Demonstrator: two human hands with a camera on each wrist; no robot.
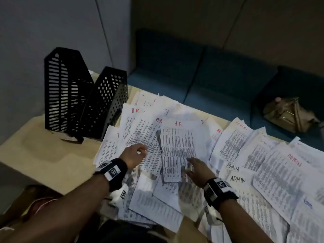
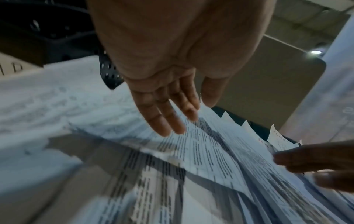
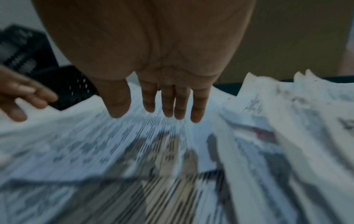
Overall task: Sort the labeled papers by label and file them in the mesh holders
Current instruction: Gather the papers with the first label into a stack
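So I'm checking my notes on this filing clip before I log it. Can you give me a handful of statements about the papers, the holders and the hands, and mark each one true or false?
1. Two black mesh holders stand at the table's far left. True.
2. The top sheet between the hands is labeled ADMIN. False: it reads HR in red.
3. Sheets labeled ADMIN lie right of the HR sheets. True.
4. The left hand grips a bundle of papers. False: its fingers are relaxed over the pile and hold nothing.
5. The right hand has straight fingers, low over the papers. True.
6. A red bag sits on the sofa. False: the bag is tan.
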